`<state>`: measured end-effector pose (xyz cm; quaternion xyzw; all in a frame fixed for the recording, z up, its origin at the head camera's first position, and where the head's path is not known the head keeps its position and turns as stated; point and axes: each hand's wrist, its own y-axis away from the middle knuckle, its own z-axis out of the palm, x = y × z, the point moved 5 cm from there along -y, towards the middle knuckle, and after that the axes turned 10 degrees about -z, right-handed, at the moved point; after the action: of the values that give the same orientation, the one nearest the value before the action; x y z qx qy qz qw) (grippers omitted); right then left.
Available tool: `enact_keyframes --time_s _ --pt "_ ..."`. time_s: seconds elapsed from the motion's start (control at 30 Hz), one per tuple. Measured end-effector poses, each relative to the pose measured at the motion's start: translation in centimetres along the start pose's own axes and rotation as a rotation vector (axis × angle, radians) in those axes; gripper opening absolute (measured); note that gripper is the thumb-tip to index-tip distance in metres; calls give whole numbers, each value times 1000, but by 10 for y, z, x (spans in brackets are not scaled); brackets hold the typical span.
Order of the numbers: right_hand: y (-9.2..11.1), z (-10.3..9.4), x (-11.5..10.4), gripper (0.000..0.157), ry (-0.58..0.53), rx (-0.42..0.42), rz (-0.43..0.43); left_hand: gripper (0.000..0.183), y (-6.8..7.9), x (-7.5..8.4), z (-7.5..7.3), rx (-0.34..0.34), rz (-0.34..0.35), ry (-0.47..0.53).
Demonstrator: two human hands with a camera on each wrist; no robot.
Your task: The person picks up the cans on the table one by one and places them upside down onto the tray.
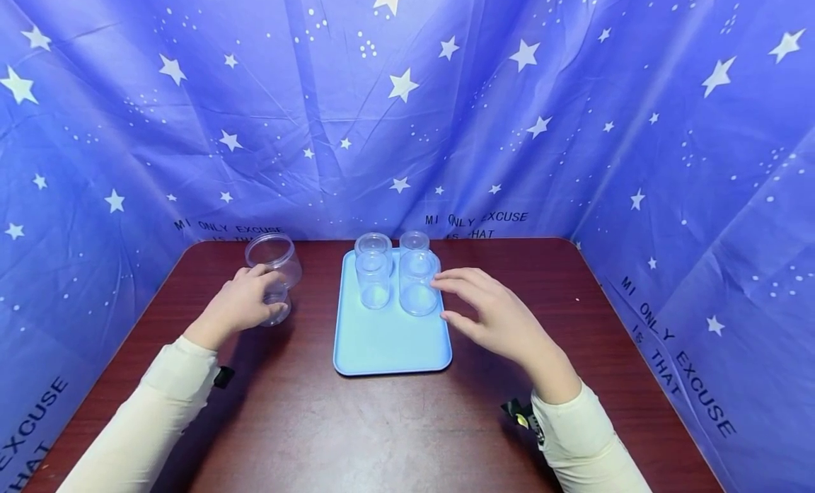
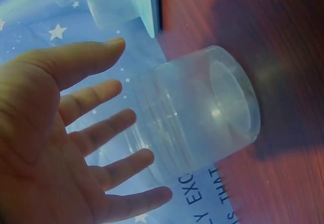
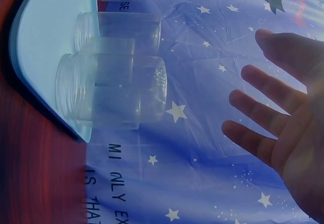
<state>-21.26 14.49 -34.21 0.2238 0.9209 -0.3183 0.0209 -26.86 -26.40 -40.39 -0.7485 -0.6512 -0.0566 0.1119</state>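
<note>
A clear plastic jar [image 1: 289, 267] stands on the table to the left of the blue tray. My left hand [image 1: 245, 300] is at its near side, the fingers spread in the left wrist view, where the fingertips overlap the jar [image 2: 192, 118]; contact cannot be told. On the light blue tray [image 1: 391, 348], several clear jars [image 1: 419, 295] stand close together toward the back, threaded ends downward in the right wrist view. My right hand [image 1: 496, 312] is at their right side, over the tray's right edge. Its fingers are spread and grip nothing, apart from the jars [image 3: 114, 90] in the right wrist view.
The dark red wooden table [image 1: 395, 436] carries the tray near its back middle. A blue curtain with stars [image 1: 356, 175] hangs close behind the table's back edge and along both sides. Black devices [image 1: 523, 416] are strapped at the wrists.
</note>
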Motion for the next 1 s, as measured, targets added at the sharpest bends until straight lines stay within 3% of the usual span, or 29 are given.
enact_keyframes --time_s 0.5,1.0 --pt "0 3 0 42 -9 -27 -18 48 -9 -3 8 -51 -12 -25" --pt "0 8 -2 43 13 -60 -49 43 -15 -1 10 -82 31 -34"
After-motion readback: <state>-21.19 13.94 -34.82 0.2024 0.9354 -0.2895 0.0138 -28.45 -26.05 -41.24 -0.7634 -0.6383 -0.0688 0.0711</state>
